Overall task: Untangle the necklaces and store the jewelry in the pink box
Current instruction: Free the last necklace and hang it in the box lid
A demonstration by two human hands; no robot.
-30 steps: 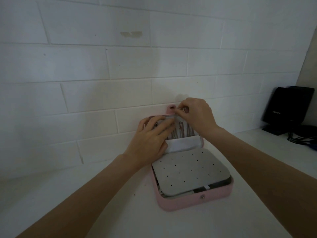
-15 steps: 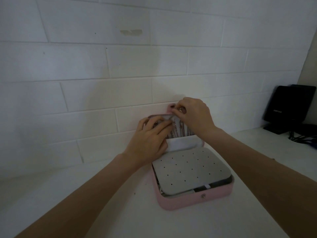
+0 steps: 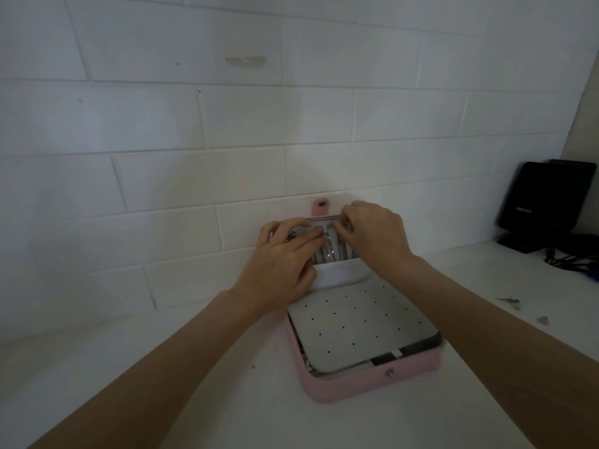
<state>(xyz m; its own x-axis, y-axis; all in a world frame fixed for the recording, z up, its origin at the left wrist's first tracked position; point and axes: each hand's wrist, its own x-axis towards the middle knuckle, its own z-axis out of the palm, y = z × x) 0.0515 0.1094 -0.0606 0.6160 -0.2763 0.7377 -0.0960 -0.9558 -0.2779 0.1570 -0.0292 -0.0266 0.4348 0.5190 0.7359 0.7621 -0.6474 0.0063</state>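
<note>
The pink box (image 3: 363, 385) lies open on the white table, its lid leaning upright against the brick wall. A grey perforated panel (image 3: 359, 328) covers the base. Several necklaces (image 3: 330, 251) hang in the lid above a white pocket (image 3: 337, 273). My left hand (image 3: 282, 264) rests flat against the lid's left side, fingertips pressing a small white hook tab. My right hand (image 3: 376, 234) pinches a necklace chain near the lid's top edge. The pink snap tab (image 3: 321, 205) sticks up above the lid.
A black device (image 3: 547, 202) stands at the far right against the wall, with dark cables (image 3: 573, 260) trailing beside it. Small dark marks (image 3: 515, 303) spot the table on the right. The brick wall rises right behind the box.
My right hand's pinch has moved slightly down and left from the lid's top edge toward the hooks. My left fingertips have closed in beside it.
</note>
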